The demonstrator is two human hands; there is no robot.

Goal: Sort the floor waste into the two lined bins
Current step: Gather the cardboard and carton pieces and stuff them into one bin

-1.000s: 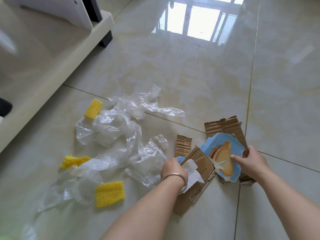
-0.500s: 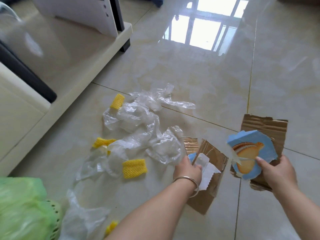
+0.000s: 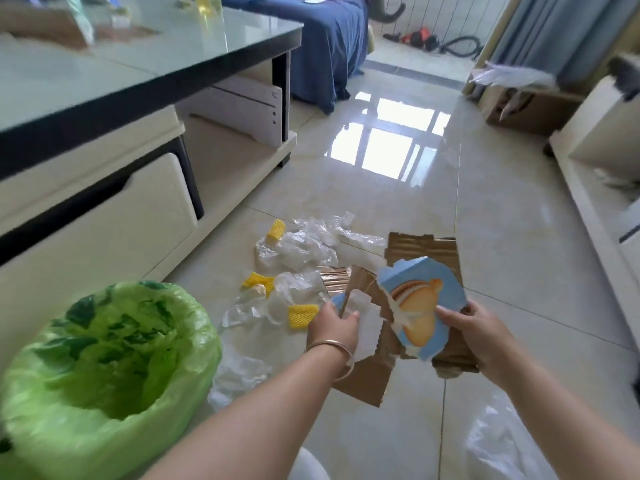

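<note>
My left hand is closed on a brown cardboard piece with white torn paper, held above the floor. My right hand grips a larger cardboard sheet together with a blue printed carton scrap showing an orange picture. A bin lined with a green bag stands at lower left, its mouth open. On the tiles lie crumpled clear plastic film and three yellow foam nets. A small cardboard scrap lies on the floor behind my hands.
A cream TV cabinet with a dark glass top runs along the left. A clear plastic bag shows at lower right. A cardboard box and a cream cabinet stand on the right. A blue-covered sofa is at the back.
Both hands have lifted the cardboard pieces off the floor. The view has tilted up and drawn back, so the green-lined bin and the room now show.
</note>
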